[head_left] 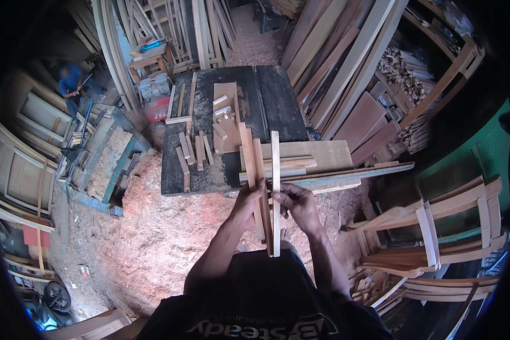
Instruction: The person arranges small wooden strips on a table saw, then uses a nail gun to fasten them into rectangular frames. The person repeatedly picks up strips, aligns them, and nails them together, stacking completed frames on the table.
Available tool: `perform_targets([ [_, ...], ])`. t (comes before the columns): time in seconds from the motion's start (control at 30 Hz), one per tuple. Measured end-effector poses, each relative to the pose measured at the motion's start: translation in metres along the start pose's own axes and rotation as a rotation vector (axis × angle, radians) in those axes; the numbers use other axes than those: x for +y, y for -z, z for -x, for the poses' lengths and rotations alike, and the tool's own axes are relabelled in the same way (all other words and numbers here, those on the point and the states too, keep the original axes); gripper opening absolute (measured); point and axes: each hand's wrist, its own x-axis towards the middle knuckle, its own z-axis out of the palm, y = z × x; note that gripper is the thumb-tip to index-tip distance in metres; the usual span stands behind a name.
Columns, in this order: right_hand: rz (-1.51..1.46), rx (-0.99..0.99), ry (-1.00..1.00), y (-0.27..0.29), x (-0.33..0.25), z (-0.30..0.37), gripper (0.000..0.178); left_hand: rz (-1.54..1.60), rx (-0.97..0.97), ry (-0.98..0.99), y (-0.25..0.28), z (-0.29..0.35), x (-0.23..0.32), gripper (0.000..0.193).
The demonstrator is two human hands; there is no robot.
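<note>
Facing dark worktable: gripping brown strips in left hand, pinching pale strip alongside in right hand, lengthwise tableward.

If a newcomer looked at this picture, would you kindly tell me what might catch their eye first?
Probably the brownish wooden strips in the left hand and the pale strip in the right hand, at the picture's centre. Next, perhaps, the dark-topped table beyond them, and the pinkish shavings spread over the floor at lower left.

Head-worn fisheye view, facing downward, fairly near
</note>
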Motion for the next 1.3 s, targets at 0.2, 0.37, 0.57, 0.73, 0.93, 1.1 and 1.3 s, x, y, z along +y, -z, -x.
perform_targets([
  [0.2, 0.112, 0.049, -0.022, -0.016, 0.036, 0.029, 0.039, -0.189, 0.049, -0.091, 0.015, 0.023, -0.027, 0.028],
  [0.37, 0.361, 0.017, 0.152, -0.016, 0.059, 0.054, 0.046, -0.145, -0.034, -0.075, 0.021, 0.032, -0.040, 0.036],
  [0.57, 0.597, -0.135, 0.125, -0.025, 0.054, 0.082, 0.070, -0.239, 0.104, -0.064, 0.012, 0.038, -0.038, 0.033],
  [0.73, 0.233, -0.064, -0.113, -0.032, 0.050, 0.079, 0.057, -0.362, -0.023, -0.195, 0.013, 0.040, -0.028, 0.028],
  [0.93, -0.301, 0.055, -0.037, -0.019, 0.032, 0.055, 0.047, 0.099, -0.097, -0.222, 0.014, 0.049, -0.009, 0.055],
  [1.1, -0.300, 0.025, -0.062, -0.013, 0.022, 0.039, 0.033, 0.059, -0.118, -0.217, 0.012, 0.054, -0.006, 0.075],
  [1.3, -0.186, -0.149, -0.160, -0.013, 0.040, 0.032, 0.027, 0.066, -0.148, -0.250, 0.032, 0.053, -0.035, 0.074],
])
